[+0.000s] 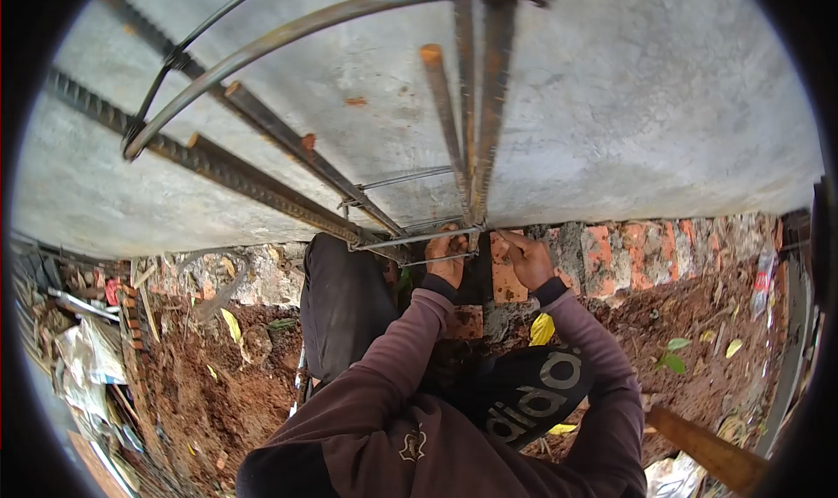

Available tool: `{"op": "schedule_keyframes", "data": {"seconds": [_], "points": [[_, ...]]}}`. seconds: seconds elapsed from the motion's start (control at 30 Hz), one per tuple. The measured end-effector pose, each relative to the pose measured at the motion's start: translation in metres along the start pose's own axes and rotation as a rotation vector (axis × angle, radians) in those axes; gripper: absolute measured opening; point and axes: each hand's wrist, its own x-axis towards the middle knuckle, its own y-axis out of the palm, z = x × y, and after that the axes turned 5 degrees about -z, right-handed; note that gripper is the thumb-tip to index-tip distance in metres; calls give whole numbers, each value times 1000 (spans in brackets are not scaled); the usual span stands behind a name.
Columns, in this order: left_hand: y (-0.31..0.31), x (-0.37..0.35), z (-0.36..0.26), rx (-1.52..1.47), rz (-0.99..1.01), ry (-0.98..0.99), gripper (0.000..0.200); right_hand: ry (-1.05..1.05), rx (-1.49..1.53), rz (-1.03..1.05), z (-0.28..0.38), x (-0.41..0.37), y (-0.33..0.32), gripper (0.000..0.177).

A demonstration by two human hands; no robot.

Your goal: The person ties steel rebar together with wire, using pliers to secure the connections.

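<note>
Upright ribbed steel bars [493, 96] tied with thin steel loops form a cage in front of the grey wall. My left hand [448, 255] is at the foot of the cage, its fingers bent around or behind a thin loop [410, 240]; what they grip is partly hidden. My right hand [526, 260] is just right of the bars, above an orange brick [507, 275], with thumb and forefinger pinched near the bar's base. Whatever lies between those fingertips is too small to make out.
A grey wall [663, 96] rises ahead, with a row of bricks and mortar [633, 258] along its foot. Reddish soil [681, 323] lies below. A wooden handle [707, 450] is at lower right, and plastic litter [87, 358] at left. Bar ends jut out overhead.
</note>
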Motion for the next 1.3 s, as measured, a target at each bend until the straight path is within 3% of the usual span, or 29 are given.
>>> {"op": "schedule_keyframes", "data": {"seconds": [0.1, 0.27, 0.4, 0.7, 0.83, 0.97, 1.1, 1.2, 1.27, 1.3], "points": [[-5, -9, -6, -45, 40, -130, 15, -18, -91, -7, 9, 14, 0, 31], [-25, -32, -19, -8, 128, -361, 9, -43, -317, 170, 28, 35, -2, 36], [-13, -38, -20, 240, 89, -303, 14, -75, -300, 207, 29, 36, 0, 36], [-21, -10, -34, 373, 190, -209, 23, -136, -276, 224, 7, 31, 25, 42], [-22, 5, -31, 338, 211, -187, 27, -248, -155, 108, -16, 22, 41, 41], [-8, -1, -35, 310, 222, -207, 28, -157, -86, 32, 0, 21, 35, 32], [-3, -8, -34, 187, 106, -239, 30, -139, -61, 28, 4, 26, 36, 26], [-27, 7, -28, 175, 331, -187, 33, -117, -111, 54, 10, 28, 34, 24], [-31, 9, -27, 245, 253, -162, 31, -65, -176, 113, 22, 30, 25, 23], [-33, 11, -27, 289, 252, -136, 29, -163, -145, 111, 14, 30, 28, 20]]}}
